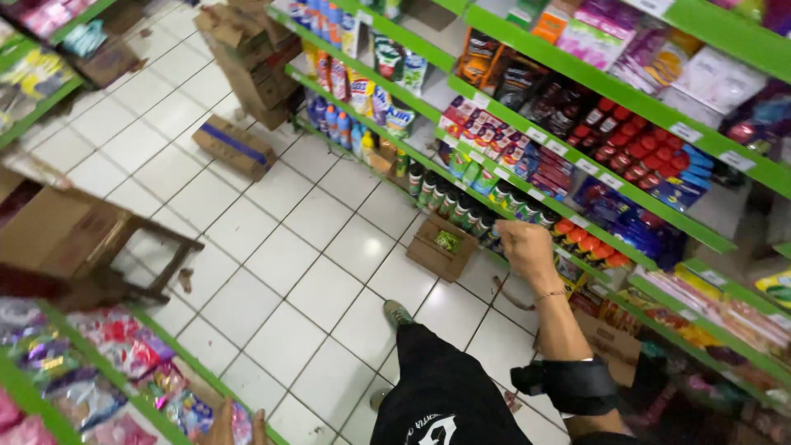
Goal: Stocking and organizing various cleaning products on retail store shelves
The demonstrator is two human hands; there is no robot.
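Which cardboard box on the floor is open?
The small brown box by the bottom shelf, near the right hand: its flaps are up, with something green inside. The box with a blue stripe is shut.

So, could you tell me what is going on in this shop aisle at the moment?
A person stands in a shop aisle, reaching the right hand to the low green shelf by a row of dark cans. Whether it grips anything cannot be told. The left hand is out of view. An open cardboard box with one green item sits on the white tiled floor just below.
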